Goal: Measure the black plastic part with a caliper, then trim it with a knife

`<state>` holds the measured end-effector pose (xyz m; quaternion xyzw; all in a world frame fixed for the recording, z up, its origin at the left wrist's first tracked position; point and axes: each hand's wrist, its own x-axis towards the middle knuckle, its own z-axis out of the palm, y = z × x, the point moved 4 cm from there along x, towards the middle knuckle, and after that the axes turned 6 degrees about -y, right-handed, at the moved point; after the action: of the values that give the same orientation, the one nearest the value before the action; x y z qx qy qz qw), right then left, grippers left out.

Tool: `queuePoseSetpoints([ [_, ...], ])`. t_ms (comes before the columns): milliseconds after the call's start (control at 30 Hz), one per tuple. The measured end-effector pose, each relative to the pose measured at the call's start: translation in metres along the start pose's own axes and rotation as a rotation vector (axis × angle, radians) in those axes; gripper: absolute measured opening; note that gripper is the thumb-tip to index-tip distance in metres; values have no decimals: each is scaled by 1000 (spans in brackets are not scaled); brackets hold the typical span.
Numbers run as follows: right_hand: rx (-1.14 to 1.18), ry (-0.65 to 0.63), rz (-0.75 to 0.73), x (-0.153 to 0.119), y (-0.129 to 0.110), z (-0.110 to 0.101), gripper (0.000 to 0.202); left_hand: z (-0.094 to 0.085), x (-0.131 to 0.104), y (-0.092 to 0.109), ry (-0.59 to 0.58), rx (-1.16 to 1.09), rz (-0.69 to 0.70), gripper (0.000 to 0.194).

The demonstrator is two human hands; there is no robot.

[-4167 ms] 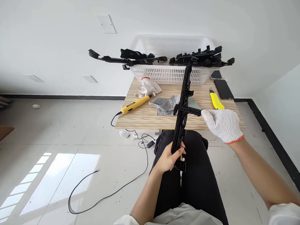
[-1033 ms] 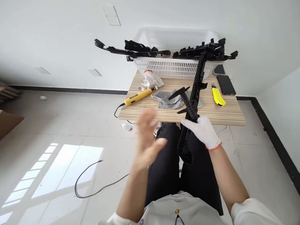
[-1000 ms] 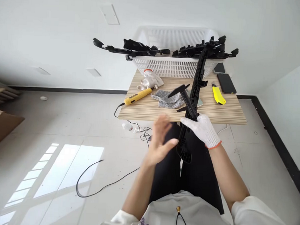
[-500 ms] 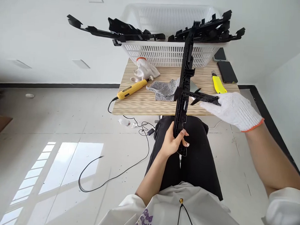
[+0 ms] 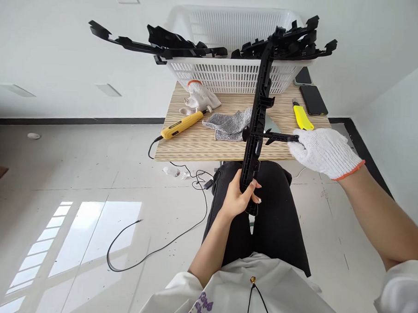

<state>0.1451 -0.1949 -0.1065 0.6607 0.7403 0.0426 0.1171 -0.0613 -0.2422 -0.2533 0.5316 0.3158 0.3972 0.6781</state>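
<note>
My left hand [image 5: 237, 197], bare, is wrapped around the lower end of a long black plastic part [image 5: 261, 96]. The part stands lengthwise in front of me, its far end overlapping the basket rim. A slim black caliper [image 5: 281, 137] lies crosswise over the middle of the part, its jaws near the part's two sides; whether they touch is unclear. My right hand [image 5: 325, 151], in a white knit glove with an orange cuff, grips the caliper's right end. Behind the part, a grey cloth [image 5: 227, 125] lies on the wooden table [image 5: 209, 149].
A white plastic basket [image 5: 212, 76] at the back holds several black parts [image 5: 179, 44] that overhang its sides. On the table are a yellow corded tool [image 5: 182, 125], a white glove [image 5: 201, 98], a yellow utility knife [image 5: 302, 117] and a black phone [image 5: 313, 100]. A black cable [image 5: 163, 247] trails across the floor.
The caliper has turned from slanting down at the right to nearly level. My right hand has shifted slightly. My left hand keeps its grip on the black part.
</note>
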Motion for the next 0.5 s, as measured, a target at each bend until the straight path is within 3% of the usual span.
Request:
queuePoseSetpoints([
  [200,20,11,16,1,-9,0,72,-1,0,-3,-8,29,-17,28],
  [367,-55,-14,29,3,-9,3,49,-1,1,-3,0,-2,-23,29],
  [500,-94,0,19,4,-5,9,52,-2,0,-2,1,-12,-19,30],
])
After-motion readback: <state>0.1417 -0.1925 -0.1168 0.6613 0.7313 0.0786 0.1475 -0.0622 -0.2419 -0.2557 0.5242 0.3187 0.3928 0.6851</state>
